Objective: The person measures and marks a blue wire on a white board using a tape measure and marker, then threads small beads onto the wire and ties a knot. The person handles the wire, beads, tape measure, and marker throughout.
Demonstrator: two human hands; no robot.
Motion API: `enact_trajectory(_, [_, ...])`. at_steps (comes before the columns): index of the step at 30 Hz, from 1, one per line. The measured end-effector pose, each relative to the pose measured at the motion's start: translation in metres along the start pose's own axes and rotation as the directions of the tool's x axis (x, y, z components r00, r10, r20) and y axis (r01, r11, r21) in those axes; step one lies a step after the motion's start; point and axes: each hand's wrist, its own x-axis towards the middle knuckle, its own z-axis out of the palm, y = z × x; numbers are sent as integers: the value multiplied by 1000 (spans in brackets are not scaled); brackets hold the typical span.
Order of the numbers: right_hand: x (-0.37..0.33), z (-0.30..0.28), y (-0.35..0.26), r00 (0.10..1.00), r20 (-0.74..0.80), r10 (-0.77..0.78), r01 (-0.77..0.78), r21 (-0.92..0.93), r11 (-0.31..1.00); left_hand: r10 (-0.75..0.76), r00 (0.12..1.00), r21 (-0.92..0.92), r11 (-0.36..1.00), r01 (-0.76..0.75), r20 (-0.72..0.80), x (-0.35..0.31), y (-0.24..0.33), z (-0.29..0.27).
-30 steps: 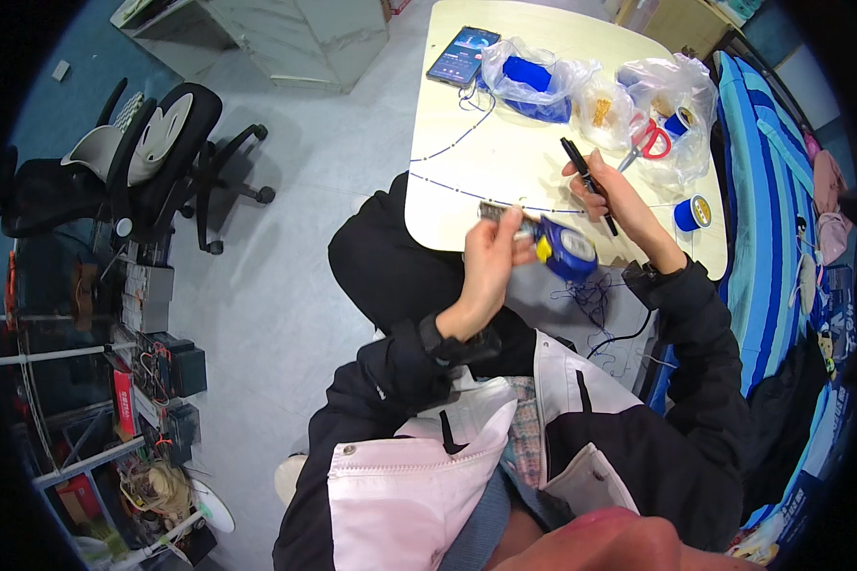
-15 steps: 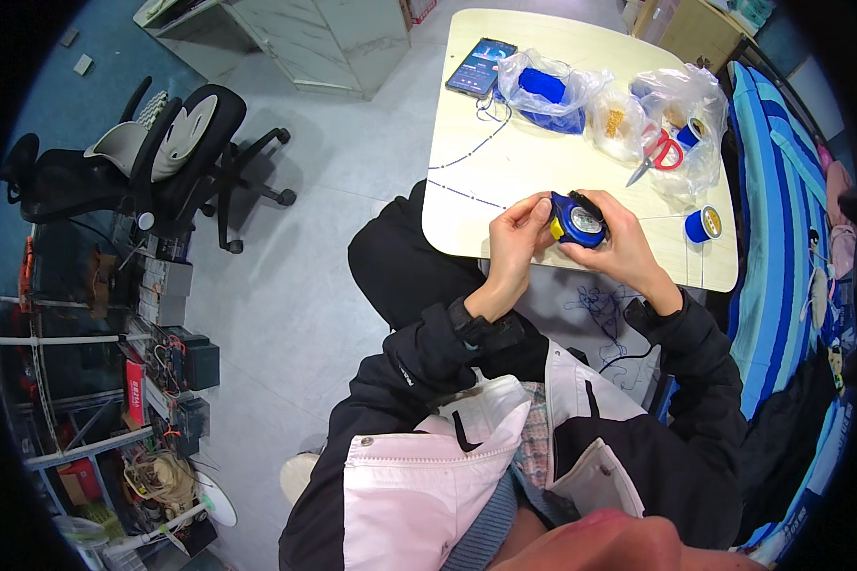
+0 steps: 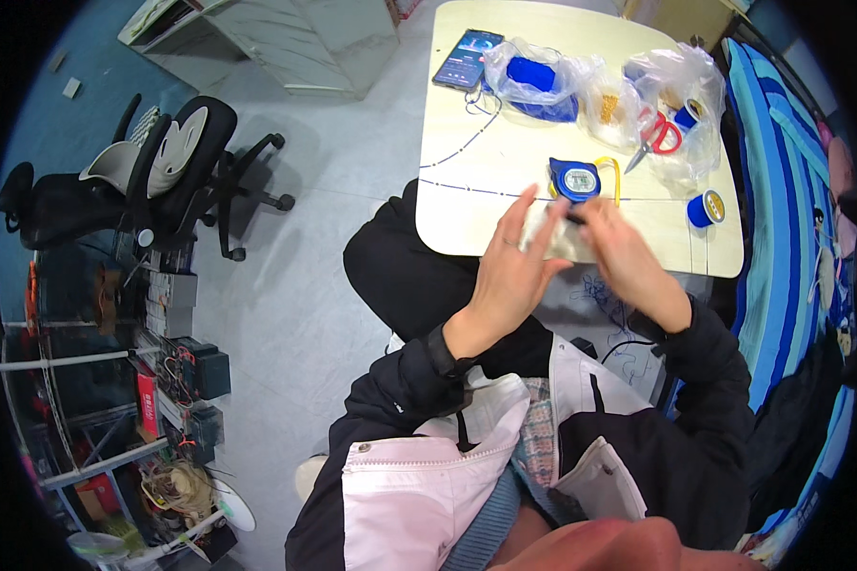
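A blue tape measure [image 3: 575, 180] lies on the pale table near its front edge, a short loop of yellow tape [image 3: 615, 169] curling out beside it. My left hand [image 3: 509, 262] is just in front of it with fingers stretched out and apart, holding nothing. My right hand [image 3: 624, 249] is close by on the right, its fingertips near the tape measure's front side. Motion smears those fingers, and I cannot tell whether they touch it. A dark blue cord [image 3: 462, 148] with small pale beads runs across the table to the left, and a strand passes behind my fingers.
Farther back on the table [image 3: 524, 143] are a phone [image 3: 468, 59], plastic bags [image 3: 552, 68] with blue thread and gold beads, and red-handled scissors [image 3: 659, 136]. A blue thread spool [image 3: 705, 208] stands at the right. An office chair [image 3: 152, 167] is off to the left.
The tape measure has gone from between both hands to the tabletop, and its yellow tape now shows at its right side. Both hands have drawn back toward me, the left one opening.
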Motion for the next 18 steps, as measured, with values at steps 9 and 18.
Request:
enact_trajectory(9, [-44, -8, -30, 855, 519, -3, -280, 466, 839, 330, 822, 85, 907, -413, 464, -31, 11, -14])
enact_trajectory(18, [-62, -56, -20, 817, 534, 219, -208, -80, 975, -15, 775, 176, 976, -125, 632, -31, 2, -65])
